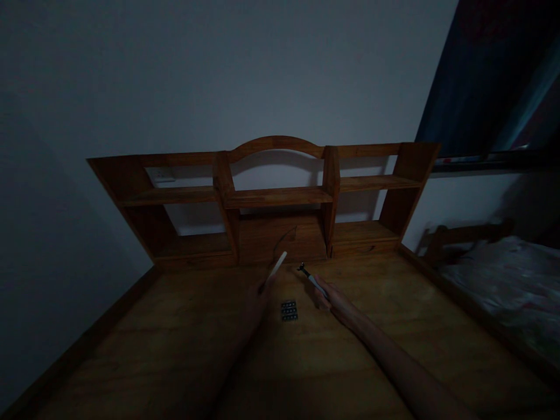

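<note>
Over the wooden desktop (196, 326), my left hand (257, 300) is closed around a slim white stick (279, 265) that points up and away. My right hand (329, 296) grips the pale handle of a small tool with a dark head (308, 275); its exact kind is too dim to tell. That head is close to the white stick but apart from it. Lying flat between and slightly below both hands is a small dark rectangular piece (289, 311) with rows of light dots.
A wooden shelf unit (280, 197) with several compartments stands at the back against a pale wall (271, 70). A thin dark cord (285, 235) shows against its middle panel. To the right are a dark curtain (476, 87) and a bed with crumpled covering (507, 280). The light is dim.
</note>
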`<action>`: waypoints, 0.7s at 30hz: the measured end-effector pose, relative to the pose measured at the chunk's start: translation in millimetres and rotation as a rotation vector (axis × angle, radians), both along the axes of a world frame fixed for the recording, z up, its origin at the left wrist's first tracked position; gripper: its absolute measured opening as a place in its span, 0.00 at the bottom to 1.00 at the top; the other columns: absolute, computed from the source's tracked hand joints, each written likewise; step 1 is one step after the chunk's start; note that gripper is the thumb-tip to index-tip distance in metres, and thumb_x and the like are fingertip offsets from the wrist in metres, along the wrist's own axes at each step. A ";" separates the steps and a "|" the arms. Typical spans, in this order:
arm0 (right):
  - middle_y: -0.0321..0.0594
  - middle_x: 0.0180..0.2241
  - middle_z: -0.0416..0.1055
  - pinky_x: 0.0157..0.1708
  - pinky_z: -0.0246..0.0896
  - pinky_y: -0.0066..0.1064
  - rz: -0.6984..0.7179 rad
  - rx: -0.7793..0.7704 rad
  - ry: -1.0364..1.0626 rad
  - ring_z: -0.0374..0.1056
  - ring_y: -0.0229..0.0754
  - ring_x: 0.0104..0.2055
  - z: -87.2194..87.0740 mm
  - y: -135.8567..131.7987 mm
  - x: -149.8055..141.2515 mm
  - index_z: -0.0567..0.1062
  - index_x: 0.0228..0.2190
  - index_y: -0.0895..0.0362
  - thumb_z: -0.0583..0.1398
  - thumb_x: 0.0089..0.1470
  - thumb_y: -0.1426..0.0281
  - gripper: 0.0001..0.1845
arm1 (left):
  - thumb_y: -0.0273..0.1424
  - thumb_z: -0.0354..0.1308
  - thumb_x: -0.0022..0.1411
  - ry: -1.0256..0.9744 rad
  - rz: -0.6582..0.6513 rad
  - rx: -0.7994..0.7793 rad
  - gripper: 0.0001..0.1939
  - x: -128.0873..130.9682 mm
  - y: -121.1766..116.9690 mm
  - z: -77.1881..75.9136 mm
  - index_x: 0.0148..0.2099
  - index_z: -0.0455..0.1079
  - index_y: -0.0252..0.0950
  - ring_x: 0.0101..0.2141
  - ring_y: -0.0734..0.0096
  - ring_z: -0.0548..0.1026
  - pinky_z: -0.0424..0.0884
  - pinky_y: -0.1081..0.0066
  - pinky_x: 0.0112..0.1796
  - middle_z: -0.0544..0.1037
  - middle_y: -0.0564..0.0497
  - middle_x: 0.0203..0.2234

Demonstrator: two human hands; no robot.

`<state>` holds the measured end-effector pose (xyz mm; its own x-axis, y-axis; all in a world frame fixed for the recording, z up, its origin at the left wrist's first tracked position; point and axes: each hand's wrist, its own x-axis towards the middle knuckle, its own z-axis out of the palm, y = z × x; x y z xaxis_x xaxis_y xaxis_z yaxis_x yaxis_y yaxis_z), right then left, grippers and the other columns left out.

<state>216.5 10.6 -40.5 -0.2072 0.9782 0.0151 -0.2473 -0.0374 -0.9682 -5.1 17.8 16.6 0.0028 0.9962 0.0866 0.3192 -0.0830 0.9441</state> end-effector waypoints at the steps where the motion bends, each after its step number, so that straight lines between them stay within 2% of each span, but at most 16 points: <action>1: 0.29 0.08 0.49 0.18 0.45 0.28 0.003 -0.001 0.003 0.48 0.32 0.13 -0.6 0.4 -0.1 0.58 0.10 0.55 0.49 0.58 0.49 0.33 | 0.52 0.50 0.56 0.000 -0.004 0.019 0.30 -0.1 0.4 -1.8 0.41 0.75 0.30 0.34 0.57 0.76 0.70 0.63 0.36 0.80 0.43 0.33; 7: 0.29 0.08 0.50 0.18 0.44 0.28 -0.008 0.006 -0.004 0.49 0.32 0.13 -0.7 1.1 -0.3 0.59 0.10 0.56 0.48 0.57 0.48 0.34 | 0.52 0.49 0.57 0.090 -0.164 0.044 0.28 5.5 1.6 -22.0 0.39 0.75 0.33 0.34 0.60 0.77 0.70 0.67 0.36 0.80 0.46 0.32; 14: 0.29 0.08 0.49 0.17 0.45 0.27 -0.017 0.007 -0.016 0.48 0.31 0.13 5.3 -0.6 -1.6 0.59 0.10 0.55 0.49 0.57 0.48 0.33 | 0.52 0.49 0.58 0.075 -0.054 0.028 0.28 -6.1 9.9 -22.7 0.44 0.74 0.34 0.38 0.59 0.76 0.69 0.65 0.39 0.79 0.45 0.37; 21: 0.29 0.08 0.49 0.17 0.45 0.27 -0.010 -0.007 -0.028 0.48 0.32 0.13 2.9 2.3 -0.7 0.59 0.11 0.55 0.50 0.56 0.47 0.32 | 0.53 0.49 0.57 0.004 -0.173 -0.006 0.29 3.2 7.7 -28.4 0.40 0.75 0.32 0.35 0.59 0.76 0.70 0.68 0.36 0.80 0.47 0.33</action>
